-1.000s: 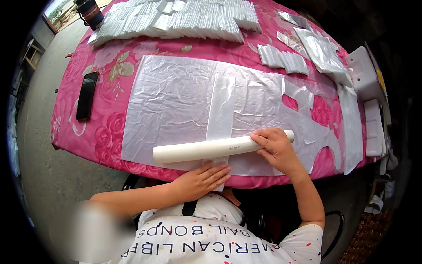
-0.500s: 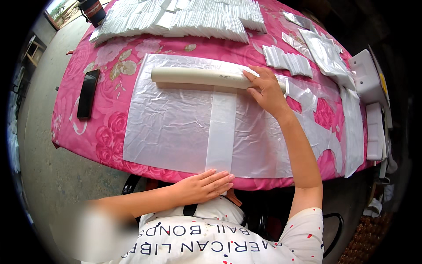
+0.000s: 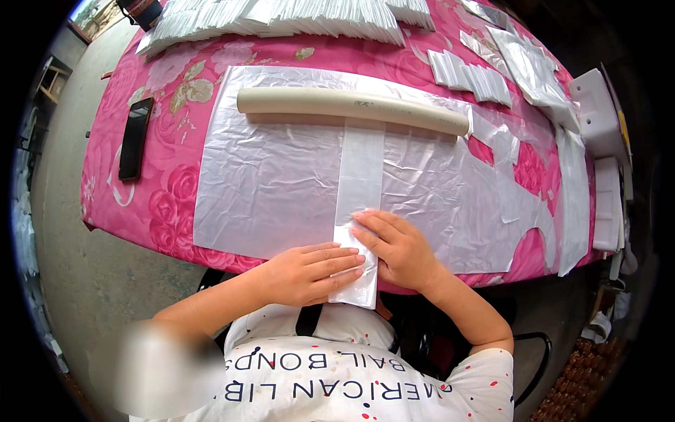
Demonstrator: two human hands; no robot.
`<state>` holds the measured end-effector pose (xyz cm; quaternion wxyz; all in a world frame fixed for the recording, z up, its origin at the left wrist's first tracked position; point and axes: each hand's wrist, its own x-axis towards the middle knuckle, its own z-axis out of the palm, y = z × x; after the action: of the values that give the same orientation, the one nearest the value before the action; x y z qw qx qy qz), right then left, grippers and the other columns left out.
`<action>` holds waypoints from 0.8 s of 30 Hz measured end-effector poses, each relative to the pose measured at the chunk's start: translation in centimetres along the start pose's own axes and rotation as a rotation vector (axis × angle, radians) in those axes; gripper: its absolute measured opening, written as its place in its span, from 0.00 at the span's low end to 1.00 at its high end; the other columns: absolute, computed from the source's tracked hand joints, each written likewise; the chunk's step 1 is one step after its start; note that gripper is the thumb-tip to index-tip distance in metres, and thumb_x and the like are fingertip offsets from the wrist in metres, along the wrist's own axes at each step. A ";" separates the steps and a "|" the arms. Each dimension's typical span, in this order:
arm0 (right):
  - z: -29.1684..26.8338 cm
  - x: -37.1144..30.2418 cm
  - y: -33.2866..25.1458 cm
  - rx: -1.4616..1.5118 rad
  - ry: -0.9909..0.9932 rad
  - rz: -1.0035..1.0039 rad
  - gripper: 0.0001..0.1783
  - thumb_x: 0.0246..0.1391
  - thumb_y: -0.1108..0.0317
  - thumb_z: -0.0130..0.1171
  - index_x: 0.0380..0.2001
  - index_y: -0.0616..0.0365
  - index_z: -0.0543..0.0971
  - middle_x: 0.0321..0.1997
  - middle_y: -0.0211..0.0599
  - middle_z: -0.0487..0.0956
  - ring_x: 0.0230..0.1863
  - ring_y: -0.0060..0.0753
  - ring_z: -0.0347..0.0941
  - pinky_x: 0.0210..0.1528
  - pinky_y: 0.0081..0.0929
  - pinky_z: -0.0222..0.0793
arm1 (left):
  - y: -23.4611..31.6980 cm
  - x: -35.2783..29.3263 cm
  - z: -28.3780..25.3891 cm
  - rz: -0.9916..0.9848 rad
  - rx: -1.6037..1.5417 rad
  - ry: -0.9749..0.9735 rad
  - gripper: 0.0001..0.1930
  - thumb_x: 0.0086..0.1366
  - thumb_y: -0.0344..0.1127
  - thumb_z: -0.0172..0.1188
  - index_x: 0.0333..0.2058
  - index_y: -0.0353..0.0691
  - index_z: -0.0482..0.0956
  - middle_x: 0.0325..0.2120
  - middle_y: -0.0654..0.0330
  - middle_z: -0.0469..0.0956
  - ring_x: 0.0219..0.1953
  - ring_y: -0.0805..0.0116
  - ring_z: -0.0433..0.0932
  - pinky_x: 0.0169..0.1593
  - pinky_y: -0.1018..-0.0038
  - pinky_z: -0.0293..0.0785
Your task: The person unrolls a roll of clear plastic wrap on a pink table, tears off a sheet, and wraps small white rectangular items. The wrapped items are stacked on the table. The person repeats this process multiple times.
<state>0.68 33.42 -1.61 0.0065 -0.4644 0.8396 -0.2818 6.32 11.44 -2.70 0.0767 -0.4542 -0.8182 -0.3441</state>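
Observation:
A long white folded plastic strip runs down the middle of a flat translucent plastic bag sheet. Its near end is doubled back on itself and reaches past the table edge. My left hand lies across this doubled part with its fingers stretched out. Just beyond it my right hand rests on the fold with extended fingers, pressing from the right side. A cream plastic pipe lies crosswise over the far end of the strip and sheet, with neither hand on it.
The table has a pink floral cloth. A black phone lies at left. Rows of folded white packets line the far side, with a smaller group at far right. White plastic boxes stand at the right edge.
My right hand has left the pipe and come back to the strip's near end. The near end is now folded over, with my left hand on it slightly farther in.

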 end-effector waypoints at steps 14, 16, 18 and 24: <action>-1.1 1.8 1.5 0.313 0.117 0.412 0.07 0.47 0.73 0.58 0.31 0.62 0.79 0.24 0.35 0.78 0.23 0.33 0.73 0.28 0.26 0.69 | -2.0 2.4 -0.8 -0.547 -0.272 0.112 0.34 0.53 0.43 0.56 0.57 0.31 0.60 0.49 0.49 0.70 0.45 0.52 0.72 0.50 0.64 0.68; -1.6 2.8 1.8 0.501 0.029 0.735 0.10 0.53 0.69 0.54 0.26 0.66 0.79 0.18 0.38 0.77 0.17 0.26 0.73 0.22 0.22 0.66 | -1.6 3.0 -1.2 -0.728 -0.463 0.219 0.32 0.59 0.42 0.52 0.58 0.31 0.58 0.49 0.47 0.69 0.45 0.51 0.71 0.50 0.65 0.67; -2.0 3.9 2.1 0.615 -0.009 0.845 0.13 0.53 0.66 0.55 0.26 0.66 0.78 0.18 0.37 0.77 0.19 0.22 0.75 0.22 0.20 0.65 | -1.7 2.9 -0.8 -0.632 -0.300 0.282 0.32 0.62 0.44 0.50 0.59 0.30 0.55 0.55 0.43 0.63 0.54 0.48 0.65 0.56 0.63 0.61; -2.8 5.1 3.1 0.652 -0.162 0.937 0.14 0.53 0.63 0.55 0.23 0.64 0.78 0.18 0.32 0.77 0.19 0.20 0.75 0.20 0.19 0.64 | -0.9 3.6 1.1 -0.469 0.136 -0.025 0.39 0.59 0.49 0.52 0.60 0.26 0.52 0.62 0.41 0.49 0.65 0.48 0.49 0.64 0.58 0.46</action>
<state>-5.38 31.97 0.57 0.3377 -0.0371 0.8221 -0.4568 3.75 14.36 -2.38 0.0152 -0.2498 -0.9234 -0.2910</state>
